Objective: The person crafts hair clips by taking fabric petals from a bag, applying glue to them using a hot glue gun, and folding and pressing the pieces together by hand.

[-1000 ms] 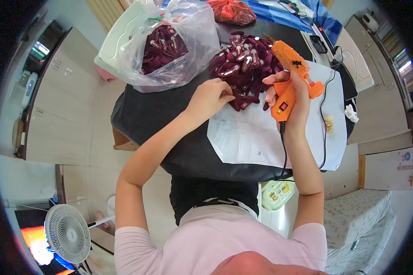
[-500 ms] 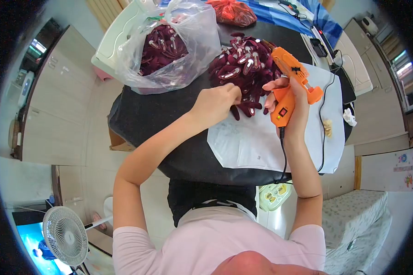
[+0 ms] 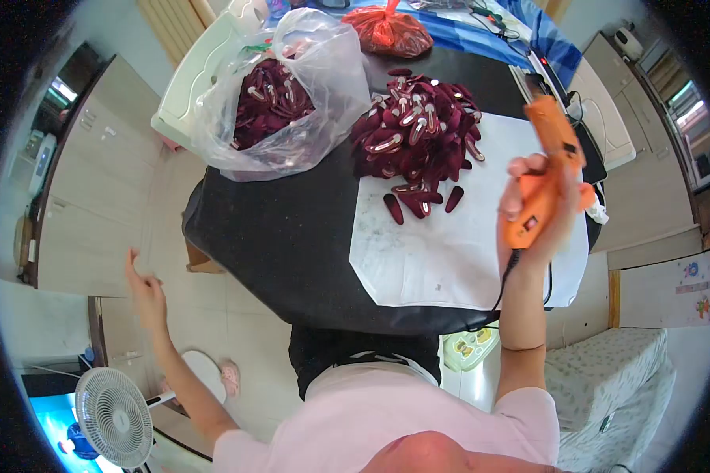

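My left hand (image 3: 147, 293) is out to the left, off the table and above the floor, with its index finger stretched out and nothing visible in it. My right hand (image 3: 562, 214) grips an orange hot glue gun (image 3: 556, 132) over the right side of a white paper sheet (image 3: 418, 272). The gun is slightly blurred, nozzle end upward, and its cord trails down. A heap of maroon fabric-covered snap hair clips (image 3: 418, 130) lies at the sheet's upper left. Several clips lie in front of it, including a separate one (image 3: 454, 199) at the right.
A clear plastic bag (image 3: 339, 98) of similar clips stands left of the heap. Behind is a tied red bag (image 3: 390, 33). A power strip (image 3: 546, 67) and cables are at the back right. A fan (image 3: 114, 416) stands at lower left, near a stool (image 3: 203, 374).
My left hand has left the heap and swung far out to the left, off the table. My right hand has shifted rightward and down with the glue gun, away from the clips.
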`<state>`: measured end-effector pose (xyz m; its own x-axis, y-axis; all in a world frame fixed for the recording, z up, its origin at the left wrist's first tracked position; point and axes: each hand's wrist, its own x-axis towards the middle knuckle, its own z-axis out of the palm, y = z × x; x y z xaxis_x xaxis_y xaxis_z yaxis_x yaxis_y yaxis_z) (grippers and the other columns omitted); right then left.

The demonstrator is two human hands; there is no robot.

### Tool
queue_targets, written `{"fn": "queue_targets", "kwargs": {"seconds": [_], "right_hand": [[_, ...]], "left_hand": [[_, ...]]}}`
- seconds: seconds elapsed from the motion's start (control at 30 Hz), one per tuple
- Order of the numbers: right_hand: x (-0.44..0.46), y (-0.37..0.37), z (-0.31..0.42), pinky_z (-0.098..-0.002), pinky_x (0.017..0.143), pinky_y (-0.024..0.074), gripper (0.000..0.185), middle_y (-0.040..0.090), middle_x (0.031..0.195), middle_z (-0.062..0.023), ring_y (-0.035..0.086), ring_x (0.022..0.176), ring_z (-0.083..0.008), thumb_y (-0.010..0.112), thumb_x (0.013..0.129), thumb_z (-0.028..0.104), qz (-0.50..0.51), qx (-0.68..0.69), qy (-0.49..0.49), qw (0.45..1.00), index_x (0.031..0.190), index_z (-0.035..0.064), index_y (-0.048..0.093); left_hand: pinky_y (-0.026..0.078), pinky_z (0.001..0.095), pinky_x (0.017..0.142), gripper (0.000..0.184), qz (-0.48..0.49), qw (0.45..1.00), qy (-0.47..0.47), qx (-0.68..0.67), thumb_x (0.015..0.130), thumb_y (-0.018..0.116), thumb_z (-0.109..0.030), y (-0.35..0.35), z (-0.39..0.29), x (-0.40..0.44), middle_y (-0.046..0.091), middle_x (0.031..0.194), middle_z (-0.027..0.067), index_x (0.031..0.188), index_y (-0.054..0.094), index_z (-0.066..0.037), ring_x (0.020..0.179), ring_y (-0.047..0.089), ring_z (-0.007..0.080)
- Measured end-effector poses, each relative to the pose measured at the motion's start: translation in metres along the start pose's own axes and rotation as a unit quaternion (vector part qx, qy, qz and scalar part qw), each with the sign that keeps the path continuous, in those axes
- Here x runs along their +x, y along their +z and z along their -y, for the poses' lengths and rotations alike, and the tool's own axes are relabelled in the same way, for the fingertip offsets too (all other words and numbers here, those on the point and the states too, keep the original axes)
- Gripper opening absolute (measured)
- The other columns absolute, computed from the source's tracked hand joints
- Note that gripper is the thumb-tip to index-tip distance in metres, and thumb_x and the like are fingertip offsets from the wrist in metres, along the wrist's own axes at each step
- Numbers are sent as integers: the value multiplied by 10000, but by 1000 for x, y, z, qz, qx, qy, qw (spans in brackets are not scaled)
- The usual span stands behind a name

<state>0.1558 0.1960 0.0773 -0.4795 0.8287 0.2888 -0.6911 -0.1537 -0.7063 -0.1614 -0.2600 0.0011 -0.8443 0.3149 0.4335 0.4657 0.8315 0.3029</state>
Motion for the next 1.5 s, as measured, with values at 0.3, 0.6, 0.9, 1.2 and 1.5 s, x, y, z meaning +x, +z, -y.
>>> {"fn": "queue_targets", "kwargs": {"seconds": [0.3,0.6,0.9,1.2,1.5], "right_hand": [[-10,27,-8,-244,406,398,443,596,633,-110,516,428,-154,424,935,479,18,-155,142,977,1048,57,501],[-53,40,-50,-244,545,477,276,615,723,-97,589,572,-124,596,822,6,317,-193,388,843,1080,21,502],[-43,34,-49,-269,512,497,192,620,716,-137,611,553,-187,592,869,82,234,-170,309,906,1009,22,476],[-45,34,-48,-278,505,508,172,616,718,-139,622,571,-195,589,871,92,220,-165,305,912,994,25,490],[-42,35,-42,-288,506,503,203,622,719,-172,617,550,-214,595,871,147,201,-168,295,919,993,26,487]], "left_hand": [[417,380,947,707,205,946,-213,134,816,682,-294,42,97,-77,360,1435,175,1429,352,-174,1186,478,319],[463,276,873,473,-73,935,155,-310,821,467,92,55,-162,71,512,1290,68,1270,494,-55,1118,538,188],[514,425,706,295,19,981,160,-108,831,613,-103,137,-244,159,652,984,170,1124,581,-115,817,661,318],[501,442,721,341,24,982,156,-108,763,705,-379,170,-278,178,620,930,127,872,630,-64,858,620,326],[506,285,653,240,115,870,102,-468,871,648,-238,146,-258,151,661,804,78,876,613,0,711,641,149]]}}
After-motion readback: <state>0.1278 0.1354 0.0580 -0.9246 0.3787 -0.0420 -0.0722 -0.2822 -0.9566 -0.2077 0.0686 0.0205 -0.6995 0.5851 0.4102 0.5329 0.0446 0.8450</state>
